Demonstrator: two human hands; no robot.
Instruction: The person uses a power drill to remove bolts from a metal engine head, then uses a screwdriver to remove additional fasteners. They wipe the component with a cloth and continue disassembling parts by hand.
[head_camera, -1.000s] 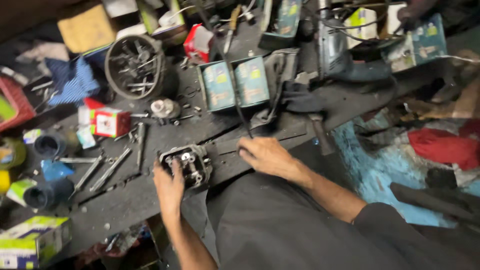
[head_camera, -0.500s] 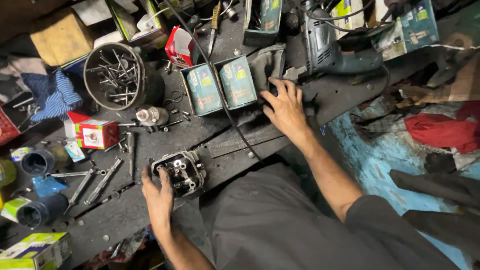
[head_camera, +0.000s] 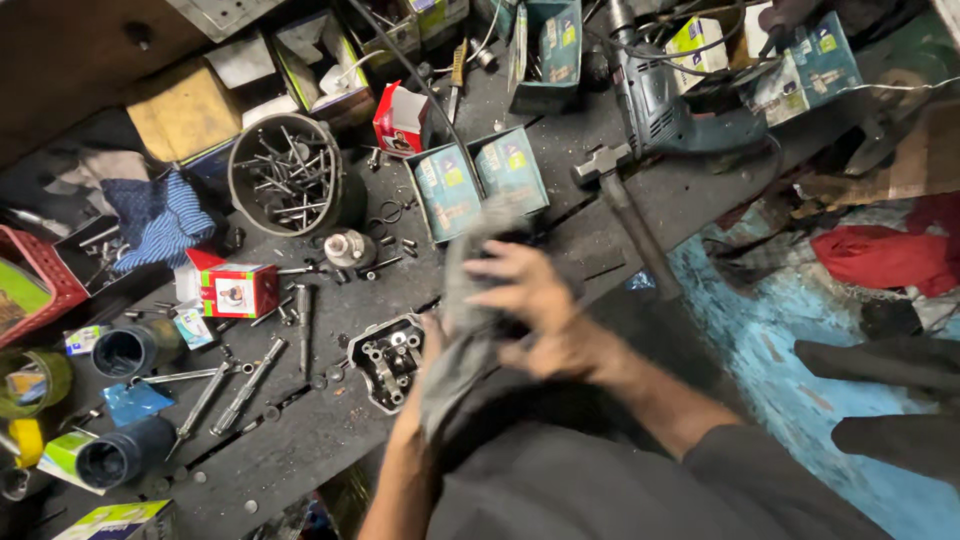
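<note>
A grey metal engine part (head_camera: 388, 360) with round holes lies on the dark workbench (head_camera: 300, 440), close to its front edge. My left hand (head_camera: 431, 336) rests against the part's right side, mostly hidden behind a grey rag (head_camera: 462, 340). My right hand (head_camera: 530, 305) grips that rag, which hangs down just right of the part and over my left wrist. The hand and rag are blurred by motion.
Two teal boxes (head_camera: 478, 180) lie just behind my hands, with a hammer (head_camera: 628, 215) and a grey power drill (head_camera: 650, 95) to the right. A round tin of screws (head_camera: 285, 185), a red-white box (head_camera: 238, 290), long bolts (head_camera: 245, 378) and dark tubes (head_camera: 125, 350) fill the left.
My right hand has come back from the far side of the bench with the grey rag and now holds it beside the engine part. The left hand has stayed on the part.
</note>
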